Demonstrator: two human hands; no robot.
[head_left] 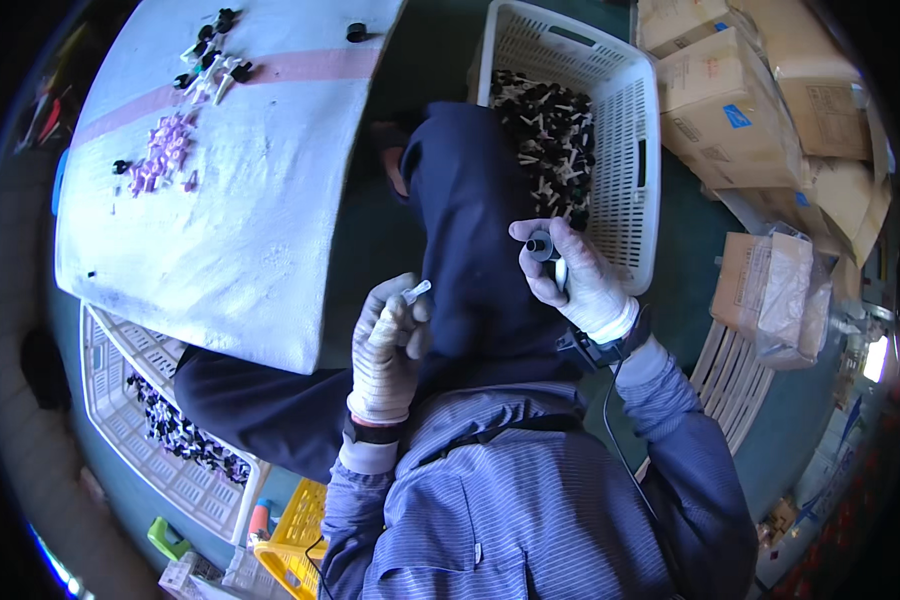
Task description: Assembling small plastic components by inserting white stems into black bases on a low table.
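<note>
Gloved in white, my left hand (382,355) pinches a small clear plastic piece (417,292) between thumb and fingers, in front of my lap. To its right, my right hand (595,290) grips a black cap with a white stem (539,246); the two hands are apart. At the far left of the light-coloured work surface (255,240) lies a heap of small pink-purple plastic parts (162,152). Beyond it are several black caps and white stemmed pieces (208,72). One black cap (357,32) sits alone near the far right edge.
Beside my right hand stands a white plastic basket (638,150) full of black and white parts (540,140). Another white basket (105,385) holds dark and purple parts at lower left, near a yellow crate (295,530). Cardboard boxes (727,110) are stacked at right.
</note>
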